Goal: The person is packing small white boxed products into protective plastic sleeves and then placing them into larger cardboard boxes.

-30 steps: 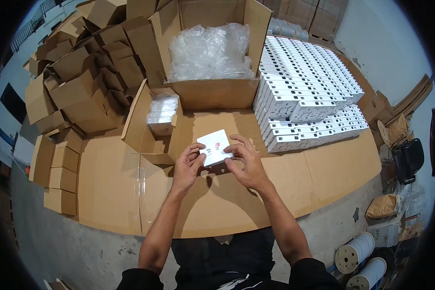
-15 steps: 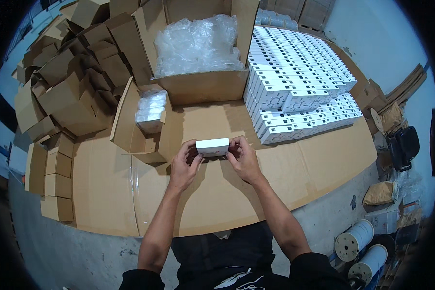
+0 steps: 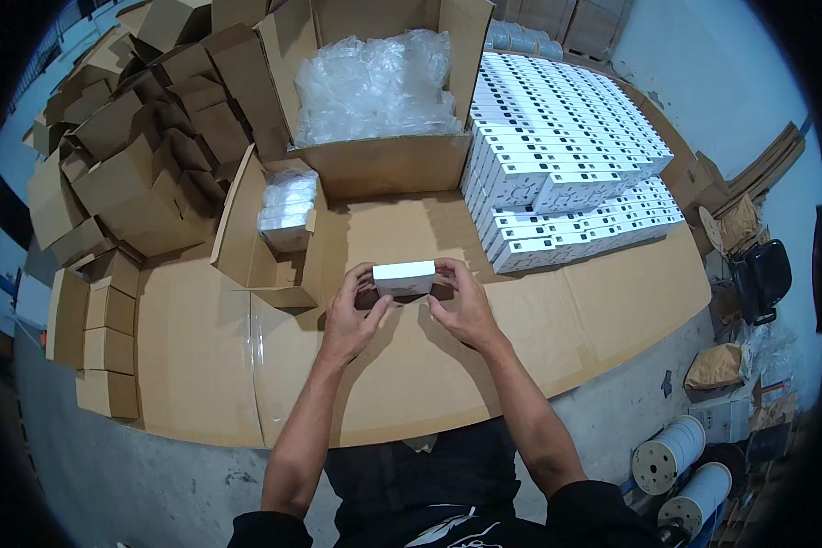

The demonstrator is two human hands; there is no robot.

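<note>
A small flat white box is held up between my two hands over the cardboard-covered table. My left hand grips its left end, with the thumb near the lower front edge. At the right end, my right hand grips it the same way, fingers behind and thumb low in front. Just beyond my left hand stands an open brown carton with several items wrapped in clear plastic at its far end. To the right rises a large stack of similar white boxes.
Behind the carton, a big open cardboard box holds clear plastic bags. Many empty brown cartons are piled at the far left. Smaller cartons line the table's left edge. Cable spools stand on the floor at the lower right.
The white box has tilted slightly so more of its front face shows. Both thumbs have shifted down from its front toward the lower edge.
</note>
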